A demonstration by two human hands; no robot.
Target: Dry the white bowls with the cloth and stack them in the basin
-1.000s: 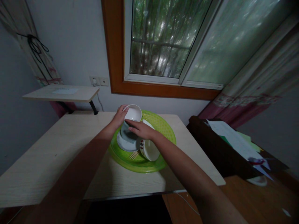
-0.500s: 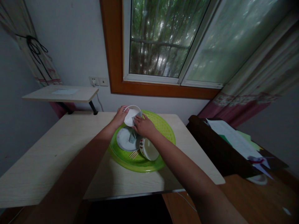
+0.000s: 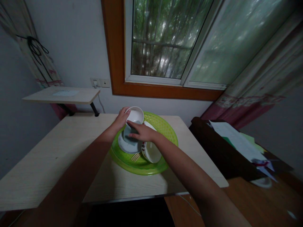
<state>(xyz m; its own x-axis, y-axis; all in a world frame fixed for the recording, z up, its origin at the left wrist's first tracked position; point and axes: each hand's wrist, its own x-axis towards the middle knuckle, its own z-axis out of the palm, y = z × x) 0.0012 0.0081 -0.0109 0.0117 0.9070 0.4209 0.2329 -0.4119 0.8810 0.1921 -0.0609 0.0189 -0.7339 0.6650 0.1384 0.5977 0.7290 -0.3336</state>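
Observation:
My left hand (image 3: 121, 118) is closed on the rim of a small white bowl (image 3: 135, 113), tilted with its inside toward me. By the bowl's near edge is my right hand (image 3: 143, 132), with a grey-blue cloth (image 3: 129, 135) hanging at its fingers. Below the cloth a white plate (image 3: 127, 148) lies in a round green tray (image 3: 169, 135). A bowl with a coloured pattern (image 3: 152, 153) rests tilted beside the plate, next to several chopsticks (image 3: 135, 157). Another white dish (image 3: 150, 125) is partly hidden behind my right hand.
The tray sits on a pale wooden table (image 3: 71, 148). A raised shelf (image 3: 87, 95) stands at the table's back left. Behind are a wall socket (image 3: 95, 82) and a window (image 3: 163, 47). Papers (image 3: 233, 138) lie on dark furniture to the right.
My right hand has come down out of the bowl toward its near rim, and more of the cloth shows below it. My left hand and the bowl have barely moved.

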